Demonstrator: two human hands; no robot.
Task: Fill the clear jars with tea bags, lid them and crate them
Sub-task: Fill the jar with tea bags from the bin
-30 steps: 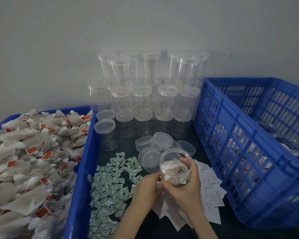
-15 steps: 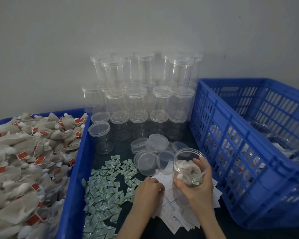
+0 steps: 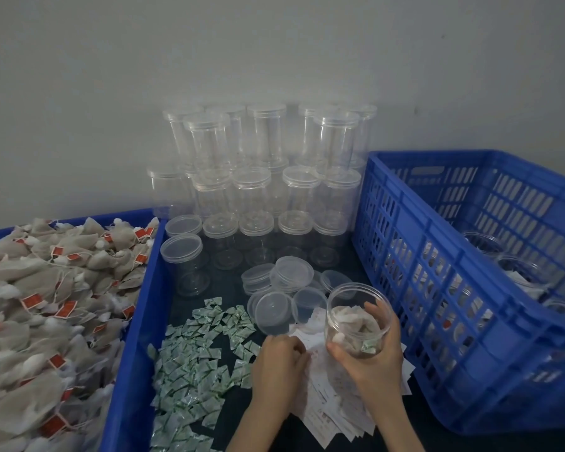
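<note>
My right hand [image 3: 374, 352] grips an open clear jar [image 3: 356, 316] holding tea bags and a green packet, just above the white paper slips [image 3: 333, 406]. My left hand [image 3: 279, 357] rests on those slips with its fingers curled at their edge; whether it pinches one I cannot tell. Loose clear lids [image 3: 274, 309] lie just beyond both hands. Tea bags with red tags [image 3: 43, 305] fill the blue tray at the left. The blue crate [image 3: 437, 288] stands at the right with jars [image 3: 519, 272] inside.
Empty lidded jars [image 3: 261, 184] are stacked against the back wall, with single jars [image 3: 183, 262] in front. Green sachets [image 3: 196, 357] are scattered on the dark table between the tray and my hands.
My right hand carried the jar rightwards and lowered it toward the slips. My left hand let go of the jar and dropped onto the paper slips.
</note>
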